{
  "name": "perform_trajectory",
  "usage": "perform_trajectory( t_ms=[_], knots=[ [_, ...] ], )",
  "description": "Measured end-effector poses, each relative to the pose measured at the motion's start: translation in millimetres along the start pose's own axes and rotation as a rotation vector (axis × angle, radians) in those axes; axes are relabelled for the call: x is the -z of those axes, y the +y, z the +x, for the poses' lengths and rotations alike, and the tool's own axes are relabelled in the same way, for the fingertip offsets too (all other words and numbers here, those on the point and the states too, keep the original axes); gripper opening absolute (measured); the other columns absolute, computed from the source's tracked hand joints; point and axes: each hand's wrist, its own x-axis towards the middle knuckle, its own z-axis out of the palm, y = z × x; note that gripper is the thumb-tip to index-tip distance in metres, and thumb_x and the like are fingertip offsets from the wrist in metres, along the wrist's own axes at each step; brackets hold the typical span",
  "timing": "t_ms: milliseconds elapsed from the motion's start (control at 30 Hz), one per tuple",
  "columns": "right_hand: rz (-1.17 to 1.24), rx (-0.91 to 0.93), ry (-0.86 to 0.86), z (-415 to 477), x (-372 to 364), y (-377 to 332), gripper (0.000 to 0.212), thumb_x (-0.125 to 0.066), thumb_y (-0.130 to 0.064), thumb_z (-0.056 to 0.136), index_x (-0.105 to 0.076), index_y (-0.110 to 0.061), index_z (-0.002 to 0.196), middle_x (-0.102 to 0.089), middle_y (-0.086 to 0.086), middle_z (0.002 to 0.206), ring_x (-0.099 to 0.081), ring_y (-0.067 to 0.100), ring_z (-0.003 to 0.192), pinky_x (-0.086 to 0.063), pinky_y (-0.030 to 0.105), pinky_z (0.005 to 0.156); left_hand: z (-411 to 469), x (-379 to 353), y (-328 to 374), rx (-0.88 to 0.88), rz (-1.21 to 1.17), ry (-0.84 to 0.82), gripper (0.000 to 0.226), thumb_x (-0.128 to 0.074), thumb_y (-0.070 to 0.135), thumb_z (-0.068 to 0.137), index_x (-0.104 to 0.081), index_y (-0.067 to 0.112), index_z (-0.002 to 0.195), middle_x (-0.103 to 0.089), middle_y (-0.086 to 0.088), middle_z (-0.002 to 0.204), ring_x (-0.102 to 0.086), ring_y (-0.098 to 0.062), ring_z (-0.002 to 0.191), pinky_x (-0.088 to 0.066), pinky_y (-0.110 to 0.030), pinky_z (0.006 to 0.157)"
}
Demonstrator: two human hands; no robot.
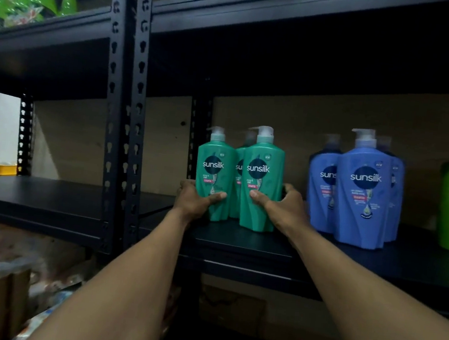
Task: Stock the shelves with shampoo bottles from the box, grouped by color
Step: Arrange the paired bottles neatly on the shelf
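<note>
Head view: left hand [194,198] and right hand [280,204] grip teal bottles [260,190].

From the teal bottles [261,179], nine o'clock is open shelf board [49,195] beyond the uprights [135,133]; at three o'clock a narrow gap (the right hand [283,206] sits in it) ends at the blue bottles [361,198].

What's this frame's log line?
left hand grips teal bottle | right hand grips second teal bottle | both on shelf | blue bottles beside
</note>
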Motion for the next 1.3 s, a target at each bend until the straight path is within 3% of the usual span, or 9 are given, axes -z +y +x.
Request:
perform_trajectory(
  t_ms=[200, 367, 467, 567, 667, 767, 1033, 1200, 1300],
  knots=[
    [-0.009, -0.006, -0.02, 7, -11, 2, 0.057, -0.081, -0.052, 0.078, -0.062, -0.022, 0.122, -0.07, 0.002, 0.123, -0.063, 0.026, 0.118, -0.043, 0.026, 0.085, -5, -8, 5, -0.019, -0.088, -0.022, 0.095, -0.098, 0.041, 0.056, -0.042, 0.008, 0.125, -0.069, -0.009, 0.121, -0.072, -0.023, 0.104, -0.06, -0.045, 0.094],
    [0.115, -0.058, -0.111, 18, -19, 11, 0.055, -0.083, -0.049, 0.078, -0.066, -0.021, 0.121, -0.072, 0.003, 0.122, -0.066, 0.024, 0.113, -0.053, 0.037, 0.101, -1, -7, 0, -0.018, -0.114, -0.012, 0.108, -0.101, 0.051, 0.044, -0.046, 0.011, 0.127, -0.072, -0.01, 0.121, -0.074, -0.024, 0.102, -0.061, -0.048, 0.091],
    [0.166, -0.067, -0.151, 21, -21, 13, 0.075, -0.084, -0.062, 0.063, -0.065, -0.02, 0.122, -0.073, 0.003, 0.12, -0.068, 0.023, 0.111, -0.054, 0.041, 0.1, -1, -6, 0, -0.008, -0.117, -0.02, 0.101, -0.101, 0.042, 0.054, -0.045, 0.01, 0.131, -0.071, -0.008, 0.119, -0.074, -0.023, 0.103, -0.061, -0.046, 0.092],
    [0.215, -0.077, -0.179, 28, -25, 19, 0.096, -0.079, -0.073, 0.046, -0.06, -0.021, 0.123, -0.072, 0.002, 0.12, -0.068, 0.023, 0.11, -0.055, 0.044, 0.1, 0, -4, -1, -0.015, -0.098, -0.052, 0.122, -0.1, 0.055, 0.03, -0.051, 0.011, 0.133, -0.074, -0.006, 0.119, -0.076, -0.02, 0.101, -0.063, -0.044, 0.089],
    [0.241, -0.083, -0.233, 24, -24, 17, 0.066, -0.085, -0.054, 0.073, -0.055, -0.021, 0.123, -0.07, 0.003, 0.121, -0.068, 0.021, 0.108, -0.055, 0.043, 0.1, 0, -3, -3, -0.029, -0.079, -0.042, 0.115, -0.099, 0.048, 0.032, -0.056, 0.01, 0.131, -0.075, -0.006, 0.118, -0.076, -0.019, 0.1, -0.063, -0.043, 0.088],
    [0.238, -0.083, -0.253, 25, -26, 18, 0.058, -0.082, -0.05, 0.079, -0.052, -0.024, 0.122, -0.068, 0.003, 0.124, -0.067, 0.022, 0.11, -0.054, 0.043, 0.101, 0, -2, -3, -0.02, -0.074, -0.047, 0.113, -0.102, 0.049, 0.031, -0.059, 0.011, 0.128, -0.076, -0.004, 0.114, -0.076, -0.02, 0.098, -0.063, -0.046, 0.089],
    [0.22, -0.07, -0.255, 35, -31, 25, 0.098, -0.072, -0.08, 0.042, -0.051, -0.026, 0.12, -0.068, 0.003, 0.125, -0.066, 0.024, 0.114, -0.053, 0.046, 0.103, 15, 0, -18, -0.037, -0.06, -0.063, 0.132, -0.099, 0.065, 0.02, -0.057, 0.012, 0.132, -0.076, -0.002, 0.117, -0.076, -0.02, 0.102, -0.062, -0.046, 0.09],
    [0.169, -0.09, -0.251, 26, -25, 17, 0.085, -0.075, -0.069, 0.072, -0.043, -0.02, 0.134, -0.061, 0.005, 0.136, -0.061, 0.026, 0.122, -0.05, 0.046, 0.106, 19, 1, -19, -0.03, -0.024, -0.058, 0.123, -0.101, 0.064, 0.023, -0.061, 0.016, 0.128, -0.076, 0.0, 0.116, -0.076, -0.02, 0.101, -0.062, -0.047, 0.09],
    [0.098, -0.112, -0.244, 23, -20, 17, 0.104, -0.074, -0.07, 0.075, -0.028, -0.013, 0.15, -0.054, 0.007, 0.146, -0.055, 0.027, 0.13, -0.046, 0.045, 0.11, 14, 1, -15, -0.012, -0.009, -0.043, 0.119, -0.099, 0.066, 0.022, -0.063, 0.015, 0.124, -0.077, -0.001, 0.114, -0.076, -0.018, 0.098, -0.063, -0.043, 0.088]
  ],
)
